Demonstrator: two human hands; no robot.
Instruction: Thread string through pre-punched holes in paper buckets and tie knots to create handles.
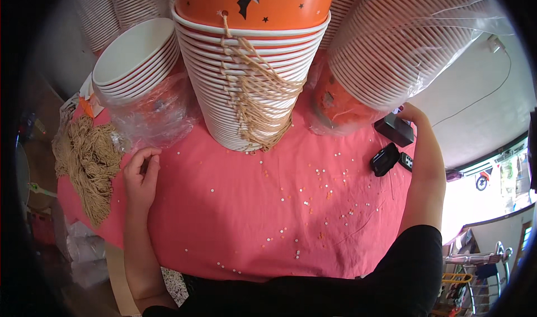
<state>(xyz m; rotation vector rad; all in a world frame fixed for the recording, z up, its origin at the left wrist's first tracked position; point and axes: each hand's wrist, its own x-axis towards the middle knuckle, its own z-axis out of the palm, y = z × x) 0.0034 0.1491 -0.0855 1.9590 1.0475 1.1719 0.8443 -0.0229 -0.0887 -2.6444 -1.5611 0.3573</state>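
My left hand [142, 176] rests on the pink cloth with loosely curled fingers, thumb apart, holding nothing. Beside it lies a bundle of tan twine [92, 169]. At the far right, my right hand [413, 114] reaches behind a small black box [395, 128]. Its fingertips are bent around something small that the box partly hides. Between my hands stands a tall stack of orange paper buckets [257, 6] with white rims. Twine loops [263, 93] hang from the rims down the front of this stack; a bat and stars decorate the top bucket.
Plastic-wrapped buckets stand on the left [137, 57] and right [403, 48]. An open black case [385, 160] and a dark key fob [406, 161] lie near my right forearm. Small white and orange paper dots dot the pink cloth [224, 222]. A metal rack [475, 278] is at lower right.
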